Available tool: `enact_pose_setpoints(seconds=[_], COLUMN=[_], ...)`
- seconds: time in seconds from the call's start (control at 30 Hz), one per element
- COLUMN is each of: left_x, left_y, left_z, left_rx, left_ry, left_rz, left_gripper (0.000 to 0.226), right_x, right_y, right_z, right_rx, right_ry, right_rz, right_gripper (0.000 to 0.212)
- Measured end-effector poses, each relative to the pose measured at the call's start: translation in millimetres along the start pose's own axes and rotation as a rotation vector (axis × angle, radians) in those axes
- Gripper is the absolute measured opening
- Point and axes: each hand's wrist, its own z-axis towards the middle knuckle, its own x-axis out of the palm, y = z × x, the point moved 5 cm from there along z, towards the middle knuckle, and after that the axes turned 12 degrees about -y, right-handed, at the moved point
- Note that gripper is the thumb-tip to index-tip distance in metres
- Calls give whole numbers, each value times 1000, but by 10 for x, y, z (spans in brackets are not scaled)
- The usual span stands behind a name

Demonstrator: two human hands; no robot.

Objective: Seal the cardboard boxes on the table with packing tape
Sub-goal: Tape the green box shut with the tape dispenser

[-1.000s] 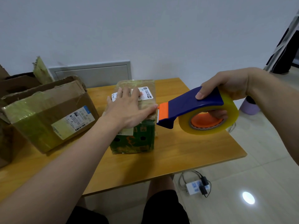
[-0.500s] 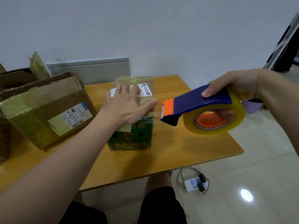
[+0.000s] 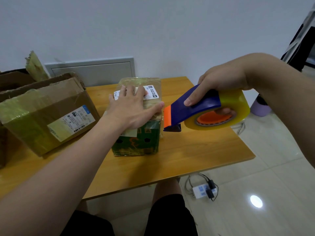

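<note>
Left hand [image 3: 131, 109] flat, fingers straight, pinning small box [image 3: 136, 133] mid-counter [image 3: 196, 155]; right hand [image 3: 219, 79] grips tape dispenser [image 3: 192, 108] beside its right edge — next: likely land blade on box, pull across

Three cardboard boxes [image 3: 136, 143] [image 3: 42, 116] [image 3: 13, 79], one tape dispenser [image 3: 201, 106] — two hands [image 3: 131, 109] [image 3: 221, 79]

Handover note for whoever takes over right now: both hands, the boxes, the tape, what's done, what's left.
Left hand flat on the small green box, pressing its top.
Right hand grips the tape dispenser, orange edge beside the box's top right edge.
Large brown box sits left on the table.
Done: green box carries glossy tape.
Left: no fresh strip visible; tape it, then the brown box.
</note>
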Motion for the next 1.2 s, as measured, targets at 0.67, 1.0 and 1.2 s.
enact_pose_setpoints(seconds=[0.67, 1.0, 1.2], left_x=[-208, -141, -69], left_y=[-169, -136, -140], left_z=[-214, -447, -493], left_rx=[218, 375, 379], left_ry=[-417, -570, -449], left_rz=[-33, 128, 100], left_gripper=[64, 80, 89], right_x=[-6, 120, 203], right_y=[123, 511, 720], right_z=[309, 353, 401], right_rx=[85, -98, -272], right_ry=[-509, -1030, -1198], right_rz=[-276, -110, 265], right_gripper=[47, 48, 53])
